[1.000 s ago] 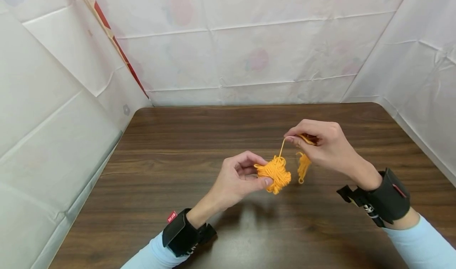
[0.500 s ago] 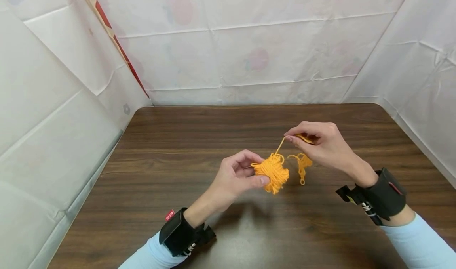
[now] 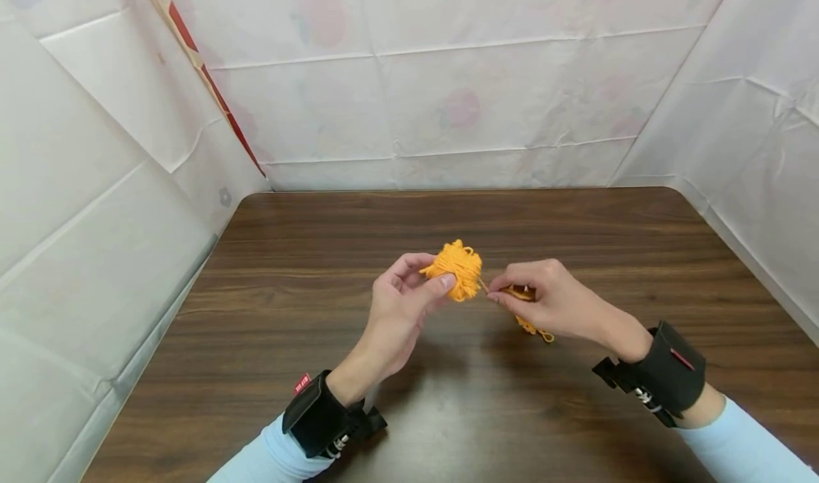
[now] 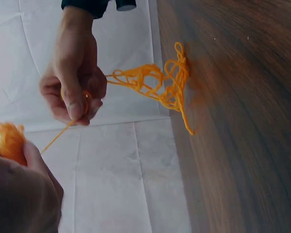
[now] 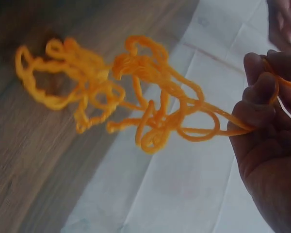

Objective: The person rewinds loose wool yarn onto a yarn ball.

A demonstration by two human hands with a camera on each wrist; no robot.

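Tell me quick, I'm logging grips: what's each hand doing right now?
Left hand: closed, gripping the orange yarn ball between thumb and fingers.
Right hand: closed, pinching the yarn strand, with loose yarn loops hanging from it.

- Left hand (image 3: pixel 399 305) holds the yarn ball (image 3: pixel 456 267) above the tabletop (image 3: pixel 307 255), near its middle.
- Right hand (image 3: pixel 550 305) sits just right of the ball and slightly nearer the person.
- A strand (image 4: pixel 58 136) runs between ball and right hand.
- Loose yarn loops (image 3: pixel 534 328) hang below the right hand; the left wrist view shows them meeting the tabletop.
- Covered walls (image 3: pixel 448 77) enclose the tabletop behind, left and right.
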